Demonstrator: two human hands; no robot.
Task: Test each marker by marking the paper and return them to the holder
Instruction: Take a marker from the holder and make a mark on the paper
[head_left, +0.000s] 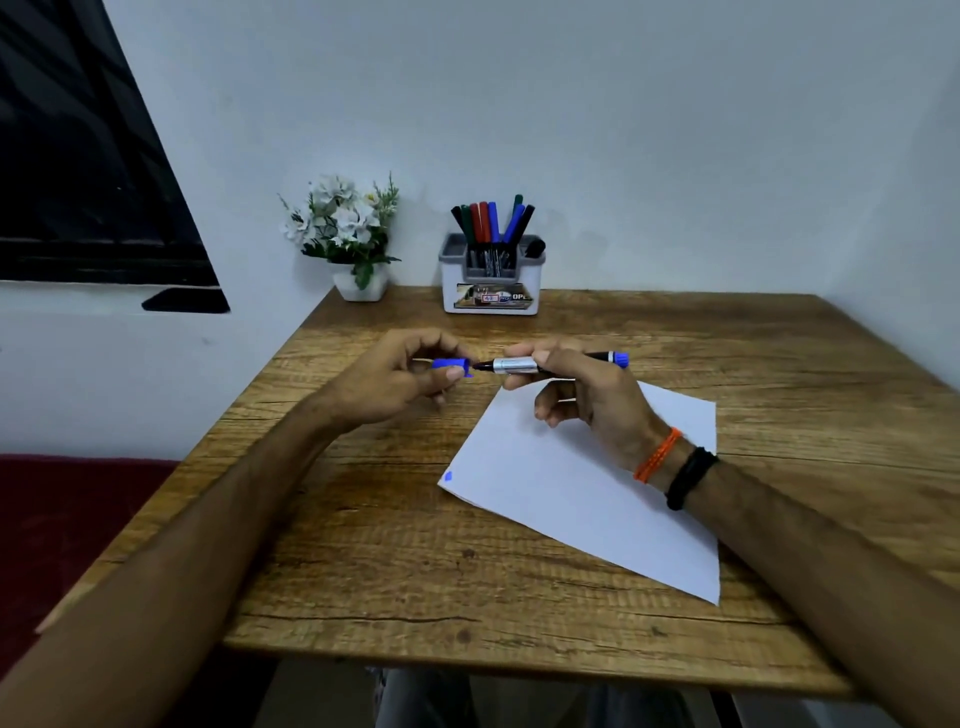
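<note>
Left hand fingers pinch blue cap; right hand fingers grip marker, tip just beside cap.

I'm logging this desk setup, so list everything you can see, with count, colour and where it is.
Marker: one, blue, uncapped, in the right hand.
Cap: one, blue, in the left hand.
Paper: one white sheet, right of centre, small blue mark at its left corner.
Holder: one, white and grey, back edge, holding markers: black, green, red, blue.
Flower pot: one, white, white flowers, left of the holder.
Table: one, wooden.
Window: one, dark, left wall.
Wristbands: two, orange and black, right wrist.
Left hand, right hand: above the table.
</note>
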